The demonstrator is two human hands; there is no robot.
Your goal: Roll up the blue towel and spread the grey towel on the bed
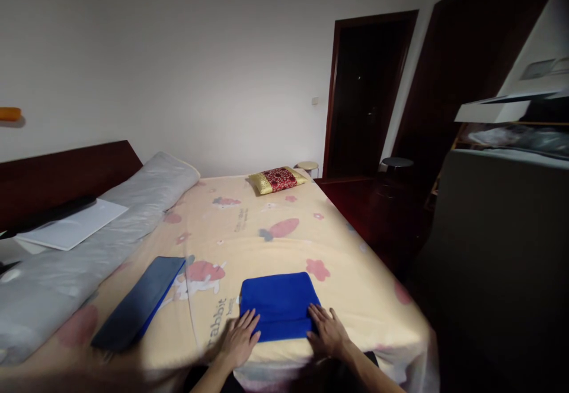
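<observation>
A folded blue cloth (279,305) was laid near the foot edge of the bed (267,233), on a cream sheet printed with pink shapes. The left hand (239,338) was pressed flat, fingers spread, against the cloth's left lower corner; the right hand (326,329) was likewise spread flat at its right lower corner. Nothing was gripped. A darker folded cloth (141,307) was seen to the left, well apart.
</observation>
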